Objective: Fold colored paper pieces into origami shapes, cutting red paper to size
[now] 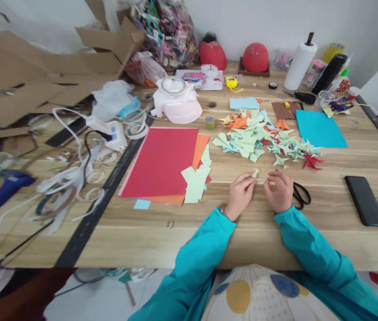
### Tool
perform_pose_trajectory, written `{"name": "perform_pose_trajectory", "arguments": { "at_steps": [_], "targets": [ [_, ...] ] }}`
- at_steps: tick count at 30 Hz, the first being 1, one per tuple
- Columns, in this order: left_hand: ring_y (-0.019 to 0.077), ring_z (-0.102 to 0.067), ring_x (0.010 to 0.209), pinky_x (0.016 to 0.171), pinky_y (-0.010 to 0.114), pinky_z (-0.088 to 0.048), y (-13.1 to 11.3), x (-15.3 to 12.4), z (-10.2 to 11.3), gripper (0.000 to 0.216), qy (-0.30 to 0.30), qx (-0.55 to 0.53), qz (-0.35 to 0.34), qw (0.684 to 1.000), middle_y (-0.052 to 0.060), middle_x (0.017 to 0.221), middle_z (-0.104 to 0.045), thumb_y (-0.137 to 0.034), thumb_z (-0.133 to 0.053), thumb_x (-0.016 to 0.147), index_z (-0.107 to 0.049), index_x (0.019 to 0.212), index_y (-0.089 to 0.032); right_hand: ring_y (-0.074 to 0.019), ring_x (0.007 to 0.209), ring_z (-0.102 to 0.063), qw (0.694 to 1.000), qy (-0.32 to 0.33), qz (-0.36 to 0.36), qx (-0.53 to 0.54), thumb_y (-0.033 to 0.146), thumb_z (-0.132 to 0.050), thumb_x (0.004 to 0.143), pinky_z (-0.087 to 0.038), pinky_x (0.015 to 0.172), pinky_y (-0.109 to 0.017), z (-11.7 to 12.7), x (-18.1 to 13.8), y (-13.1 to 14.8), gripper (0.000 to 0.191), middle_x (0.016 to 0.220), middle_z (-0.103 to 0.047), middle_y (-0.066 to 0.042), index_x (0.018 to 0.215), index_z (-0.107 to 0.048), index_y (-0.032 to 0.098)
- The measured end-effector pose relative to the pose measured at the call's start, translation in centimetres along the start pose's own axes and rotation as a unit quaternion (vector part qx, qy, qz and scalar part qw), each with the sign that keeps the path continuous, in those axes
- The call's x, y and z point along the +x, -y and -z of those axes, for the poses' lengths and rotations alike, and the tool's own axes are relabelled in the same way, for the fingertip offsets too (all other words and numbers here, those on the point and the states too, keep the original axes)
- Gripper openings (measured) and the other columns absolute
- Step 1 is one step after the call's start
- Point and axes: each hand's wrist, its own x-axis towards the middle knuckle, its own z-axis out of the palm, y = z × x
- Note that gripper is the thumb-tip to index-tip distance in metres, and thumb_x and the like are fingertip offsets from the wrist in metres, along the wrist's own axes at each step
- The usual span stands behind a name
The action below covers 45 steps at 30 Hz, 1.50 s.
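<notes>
We record a small pale-green paper fold [255, 173] held over the worktop [175, 245]
Left to right, we note: white power strip [117, 137]; red sheet [162, 165], pale-green paper pieces [195, 185] at its right edge; left hand [240, 195], thumb and finger pinched on the fold; beyond it, a heap of folded paper figures [249, 138], mostly pale green; right hand [281, 192] just beside the fold, fingertips drawn together, though whether they grip its right end we cannot tell; black scissors [306, 199] partly hidden behind that hand; black phone [366, 200], well apart
</notes>
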Motion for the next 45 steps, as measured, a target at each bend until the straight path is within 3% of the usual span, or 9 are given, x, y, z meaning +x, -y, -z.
{"name": "perform_pose_trajectory", "arguments": {
  "at_steps": [4, 7, 10, 16, 23, 29, 36, 45],
  "targets": [
    [0.0172, -0.068, 0.087, 0.077, 0.03, -0.057, 0.02, 0.13, 0.0, 0.014, -0.007, -0.04, 0.044, 0.998, 0.008, 0.097, -0.071, -0.024, -0.062, 0.085, -0.075, 0.089, -0.021, -0.0221, 0.086, -0.062, 0.999, -0.006, -0.042, 0.0, 0.018, -0.056, 0.085, -0.044, 0.074, -0.037, 0.09, 0.4, -0.5, 0.012, 0.09, -0.067, -0.006, 0.074, -0.055, 0.022],
    [0.0175, -0.068, 0.087, 0.076, 0.03, -0.057, 0.0, 0.11, -0.07, 0.013, -0.004, -0.055, 0.055, 0.997, 0.008, 0.096, -0.071, -0.025, -0.063, 0.084, -0.075, 0.089, -0.021, -0.025, 0.098, -0.06, 0.997, 0.003, -0.069, 0.02, 0.019, -0.052, 0.088, -0.047, 0.079, -0.041, 0.07, 0.51, -0.51, 0.01, 0.102, -0.064, -0.011, 0.092, -0.06, 0.021],
    [0.0176, -0.068, 0.087, 0.077, 0.03, -0.057, 0.01, 0.07, -0.11, 0.013, -0.003, -0.054, 0.054, 0.997, 0.008, 0.096, -0.071, -0.023, -0.063, 0.084, -0.075, 0.089, -0.021, -0.0242, 0.097, -0.059, 0.995, 0.05, -0.048, 0.077, 0.019, -0.05, 0.088, -0.048, 0.083, -0.042, 0.03, 0.48, -0.28, 0.018, 0.101, -0.063, -0.011, 0.102, -0.061, 0.021],
    [0.0166, -0.067, 0.087, 0.077, 0.03, -0.056, 0.18, 0.04, -0.19, 0.013, 0.002, -0.036, 0.026, 0.999, 0.007, 0.098, -0.071, -0.021, -0.063, 0.084, -0.074, 0.09, -0.021, -0.0239, 0.097, -0.057, 0.984, 0.132, -0.019, 0.12, 0.02, -0.053, 0.087, -0.047, 0.086, -0.043, -0.17, 0.27, -0.05, 0.013, 0.103, -0.061, -0.011, 0.095, -0.064, 0.02],
    [0.0164, -0.067, 0.089, 0.082, 0.031, -0.055, 0.21, 0.15, -0.06, 0.013, 0.007, -0.008, 0.002, 1.0, 0.007, 0.097, -0.07, -0.018, -0.062, 0.084, -0.074, 0.09, -0.021, -0.022, 0.089, -0.06, 0.98, 0.107, -0.073, 0.153, 0.024, -0.052, 0.088, -0.048, 0.082, -0.041, -0.07, 0.42, -0.11, 0.009, 0.092, -0.064, -0.008, 0.081, -0.058, 0.021],
    [0.0154, -0.067, 0.084, 0.071, 0.027, -0.056, 0.22, 0.47, 0.34, 0.01, -0.02, -0.025, 0.04, 0.999, 0.007, 0.095, -0.071, -0.02, -0.065, 0.082, -0.074, 0.087, -0.02, -0.0205, 0.081, -0.06, 0.98, 0.042, -0.129, 0.148, 0.027, -0.051, 0.091, -0.049, 0.076, -0.037, 0.15, 0.79, -0.78, 0.016, 0.081, -0.063, -0.005, 0.077, -0.057, 0.021],
    [0.0161, -0.067, 0.087, 0.073, 0.028, -0.055, 0.23, 0.33, 0.2, 0.011, -0.001, -0.037, 0.037, 0.999, 0.008, 0.096, -0.07, -0.02, -0.065, 0.082, -0.074, 0.088, -0.02, -0.0222, 0.094, -0.061, 0.974, 0.126, -0.064, 0.178, 0.026, -0.053, 0.089, -0.051, 0.083, -0.04, -0.1, 0.61, -0.18, 0.011, 0.098, -0.064, -0.009, 0.091, -0.063, 0.021],
    [0.0143, -0.066, 0.083, 0.077, 0.029, -0.056, 0.28, 0.19, 0.07, 0.011, -0.017, 0.007, -0.048, 0.999, 0.007, 0.098, -0.068, -0.017, -0.064, 0.083, -0.073, 0.089, -0.02, -0.0209, 0.089, -0.061, 0.975, 0.096, -0.061, 0.191, 0.021, -0.051, 0.09, -0.05, 0.081, -0.039, 0.21, 0.65, 0.11, 0.011, 0.092, -0.065, -0.008, 0.083, -0.06, 0.02]
  ]
}}
